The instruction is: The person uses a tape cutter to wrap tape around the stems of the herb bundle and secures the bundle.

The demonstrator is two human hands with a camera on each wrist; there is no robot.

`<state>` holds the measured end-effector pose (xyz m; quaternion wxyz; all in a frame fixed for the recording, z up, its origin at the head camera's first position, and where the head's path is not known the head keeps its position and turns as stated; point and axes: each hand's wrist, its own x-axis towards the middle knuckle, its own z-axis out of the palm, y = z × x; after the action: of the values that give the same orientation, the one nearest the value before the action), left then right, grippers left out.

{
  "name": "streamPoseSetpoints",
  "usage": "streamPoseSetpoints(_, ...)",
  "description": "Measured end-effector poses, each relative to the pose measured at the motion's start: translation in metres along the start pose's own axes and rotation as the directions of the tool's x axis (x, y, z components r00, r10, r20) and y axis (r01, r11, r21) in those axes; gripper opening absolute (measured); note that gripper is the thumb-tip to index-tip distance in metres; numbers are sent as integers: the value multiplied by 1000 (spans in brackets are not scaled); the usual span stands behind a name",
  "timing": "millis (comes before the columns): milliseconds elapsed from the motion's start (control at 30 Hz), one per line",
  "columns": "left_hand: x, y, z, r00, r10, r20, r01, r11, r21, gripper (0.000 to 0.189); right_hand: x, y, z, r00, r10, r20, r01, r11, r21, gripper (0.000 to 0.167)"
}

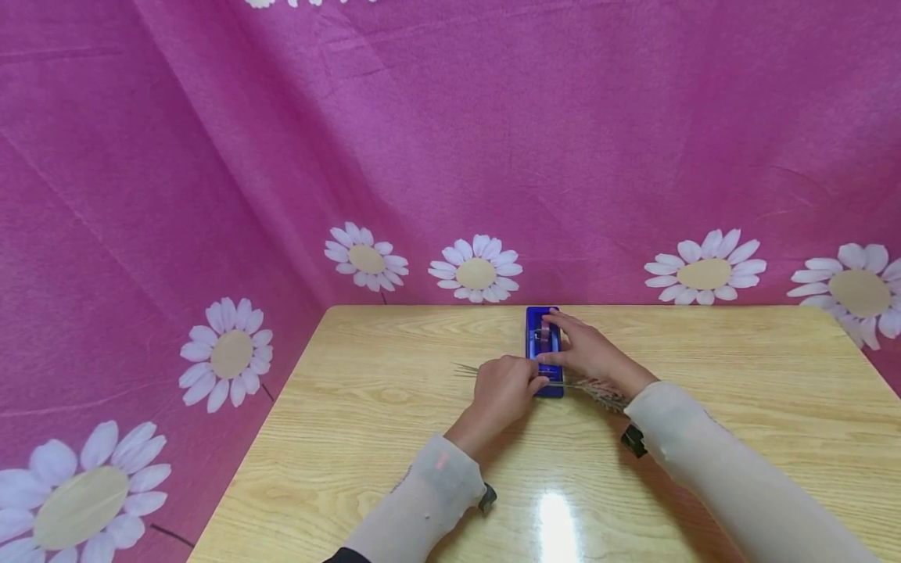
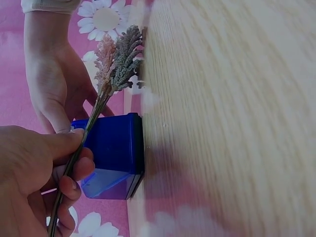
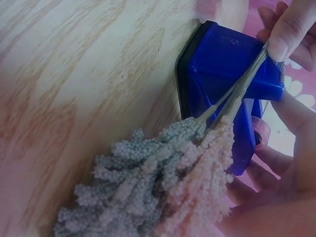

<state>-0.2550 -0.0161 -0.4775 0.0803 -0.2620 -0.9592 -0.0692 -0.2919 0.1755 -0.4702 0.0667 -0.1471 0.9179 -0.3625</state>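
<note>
A blue tape dispenser (image 1: 533,322) stands lengthwise near the table's far edge, a roll of tape (image 1: 545,336) in it. My left hand (image 1: 503,387) pinches the thin stems of a small bunch of dried-looking flowers (image 2: 126,59) between thumb and fingers, right over the dispenser's near end. Bare stem ends stick out to the left; the grey-green and pink heads (image 3: 192,168) point right, below my right wrist. My right hand (image 1: 591,348) grips the dispenser from the right, thumb by its cutter end and fingers curled toward the roll. Part of the roll is hidden by that hand.
The wood-grain table (image 1: 366,438) ends just past the dispenser, against a pink curtain (image 1: 563,141) printed with large white daisies. Dark wrist straps (image 1: 633,440) show under both pale sleeves (image 1: 732,469). A bright glare lies on the table's near part.
</note>
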Motion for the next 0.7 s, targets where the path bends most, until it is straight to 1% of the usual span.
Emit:
streamPoseSetpoints(133, 1, -1, -1, 1000, 12, 24, -12, 1000, -6, 31, -1, -1, 0, 1000, 8, 5, -8, 1000, 22, 87)
streamPoseSetpoints(300, 1, -3, -1, 999, 40, 31, -40, 999, -2, 32, -2, -3, 0, 1000, 15, 9, -16, 999, 35, 88)
streamPoseSetpoints(433, 1, -6, -1, 997, 68, 34, -68, 998, -4, 32, -2, -2, 0, 1000, 13, 9, -13, 1000, 27, 87)
streamPoseSetpoints(633, -3, -14, 7, 994, 99, 44, -98, 995, -36, 28, -1, -2, 0, 1000, 14, 14, -15, 999, 45, 87)
streamPoseSetpoints(700, -4, -15, 9, 994, 102, 32, -100, 993, -56, 28, -1, -1, 0, 1000, 11, 9, -12, 999, 39, 87)
